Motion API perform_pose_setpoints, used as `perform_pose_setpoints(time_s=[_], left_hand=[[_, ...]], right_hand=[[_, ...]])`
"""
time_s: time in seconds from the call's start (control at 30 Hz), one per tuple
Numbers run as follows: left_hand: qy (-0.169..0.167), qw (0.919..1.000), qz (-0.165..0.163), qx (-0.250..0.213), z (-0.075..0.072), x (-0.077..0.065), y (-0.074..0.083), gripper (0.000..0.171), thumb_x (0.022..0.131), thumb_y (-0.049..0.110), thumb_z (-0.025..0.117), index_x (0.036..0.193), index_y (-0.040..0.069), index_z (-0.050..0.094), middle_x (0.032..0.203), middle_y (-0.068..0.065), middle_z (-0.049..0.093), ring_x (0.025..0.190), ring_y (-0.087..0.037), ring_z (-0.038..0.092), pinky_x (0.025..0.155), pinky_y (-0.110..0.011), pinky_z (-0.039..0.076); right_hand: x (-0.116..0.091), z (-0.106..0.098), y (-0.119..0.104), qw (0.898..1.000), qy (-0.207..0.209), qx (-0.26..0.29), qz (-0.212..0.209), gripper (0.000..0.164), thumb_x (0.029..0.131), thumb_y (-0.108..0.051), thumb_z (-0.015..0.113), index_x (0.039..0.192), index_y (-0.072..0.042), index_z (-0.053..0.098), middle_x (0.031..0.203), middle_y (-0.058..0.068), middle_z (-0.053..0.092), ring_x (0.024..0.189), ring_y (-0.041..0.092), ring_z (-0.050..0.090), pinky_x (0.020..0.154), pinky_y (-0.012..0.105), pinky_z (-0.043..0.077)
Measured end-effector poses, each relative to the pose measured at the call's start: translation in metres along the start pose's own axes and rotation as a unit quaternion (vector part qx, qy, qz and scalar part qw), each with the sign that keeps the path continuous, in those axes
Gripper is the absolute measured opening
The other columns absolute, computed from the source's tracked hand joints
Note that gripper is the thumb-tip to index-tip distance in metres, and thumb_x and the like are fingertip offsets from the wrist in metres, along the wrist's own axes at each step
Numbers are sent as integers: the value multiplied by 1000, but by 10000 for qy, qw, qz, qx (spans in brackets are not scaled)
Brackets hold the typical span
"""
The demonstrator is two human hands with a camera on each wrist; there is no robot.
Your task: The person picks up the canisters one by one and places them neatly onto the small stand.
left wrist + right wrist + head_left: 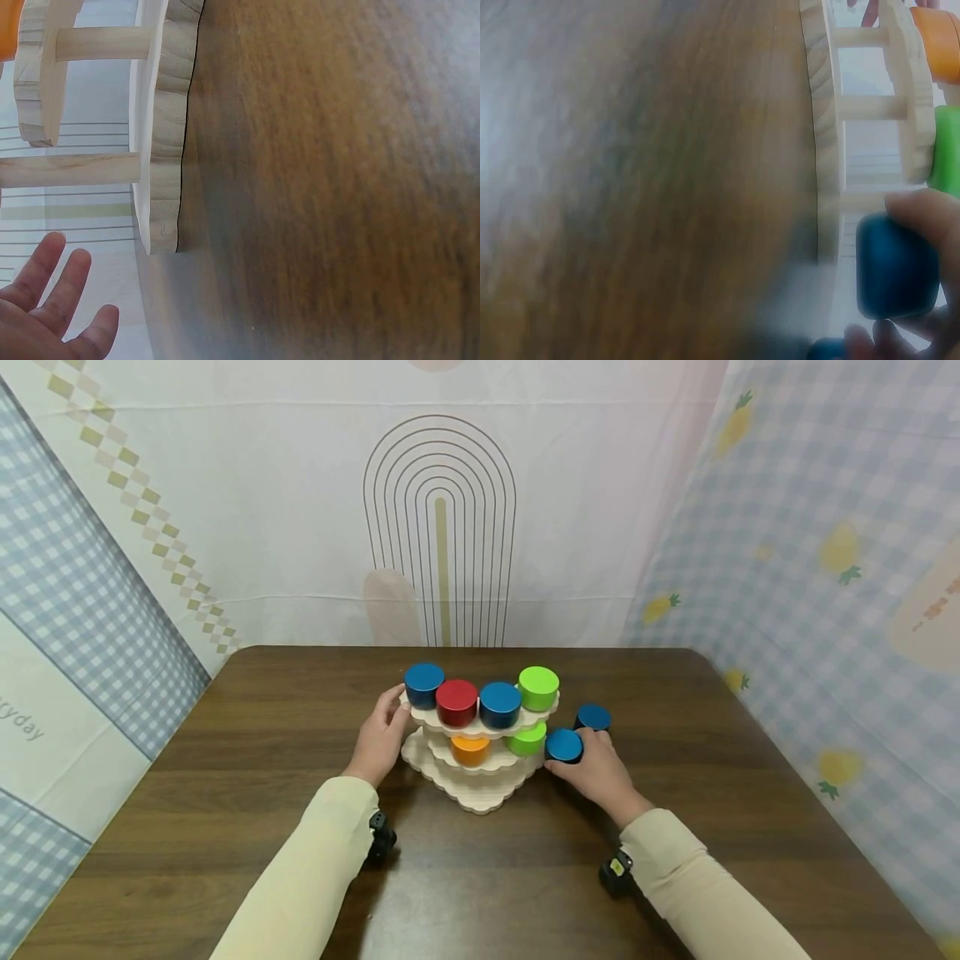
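A tiered wooden stand [480, 797] with scalloped edges stands mid-table. Its top tier carries two blue round blocks, a red one [457, 703] and a light green one [538, 687]; an orange block [470, 750] and another green block [527, 739] sit on the middle tier. My left hand [378, 739] pinches the top tier's left corner between thumb and index finger, while its other fingers [64, 289] spread loosely. Beside the stand's right side, my right hand [600, 768] grips a blue round block [897, 266] by its sides, held off the table.
Another blue block [593, 717] stands on the brown wooden table [300, 710], just behind my right hand. Patterned cloth [300, 527] hangs behind the table and along both sides. Wooden posts [870, 107] separate the stand's tiers.
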State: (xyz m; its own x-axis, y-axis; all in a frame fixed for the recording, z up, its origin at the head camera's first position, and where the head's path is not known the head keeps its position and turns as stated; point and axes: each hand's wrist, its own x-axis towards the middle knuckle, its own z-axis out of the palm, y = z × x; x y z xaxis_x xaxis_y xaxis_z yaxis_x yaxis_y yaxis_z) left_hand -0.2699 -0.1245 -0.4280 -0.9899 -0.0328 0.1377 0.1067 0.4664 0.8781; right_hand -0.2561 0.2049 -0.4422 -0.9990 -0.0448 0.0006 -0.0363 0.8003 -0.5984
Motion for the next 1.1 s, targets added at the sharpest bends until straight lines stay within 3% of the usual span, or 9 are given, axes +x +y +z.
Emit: perform_pose_setpoints(time_s=[0.57, 0.9, 1.1], left_hand=[[32, 10000, -18, -5, 1, 2, -2, 49, 104, 37, 38, 149, 19, 33, 135, -22, 51, 125, -36, 49, 105, -54, 36], [40, 10000, -72, -27, 1, 1, 0, 49, 104, 36, 39, 149, 20, 34, 135, -21, 52, 125, -35, 49, 105, -54, 36], [15, 10000, -67, -9, 1, 0, 0, 49, 104, 36, 38, 150, 19, 33, 136, -21, 51, 125, -35, 49, 105, -54, 36]], right_hand=[[9, 14, -6, 9981, -318, 456, -256, 71, 82, -33, 76, 133, 5, 45, 126, 22, 48, 118, 35, 44, 98, 54, 42], [16, 18, -9, 9974, -468, 366, -409, 75, 80, -37, 77, 131, 7, 45, 120, 22, 49, 108, 31, 47, 94, 50, 44], [17, 19, -11, 9970, -485, 413, -438, 75, 79, -35, 78, 132, 6, 45, 121, 22, 50, 109, 31, 46, 96, 50, 43]])
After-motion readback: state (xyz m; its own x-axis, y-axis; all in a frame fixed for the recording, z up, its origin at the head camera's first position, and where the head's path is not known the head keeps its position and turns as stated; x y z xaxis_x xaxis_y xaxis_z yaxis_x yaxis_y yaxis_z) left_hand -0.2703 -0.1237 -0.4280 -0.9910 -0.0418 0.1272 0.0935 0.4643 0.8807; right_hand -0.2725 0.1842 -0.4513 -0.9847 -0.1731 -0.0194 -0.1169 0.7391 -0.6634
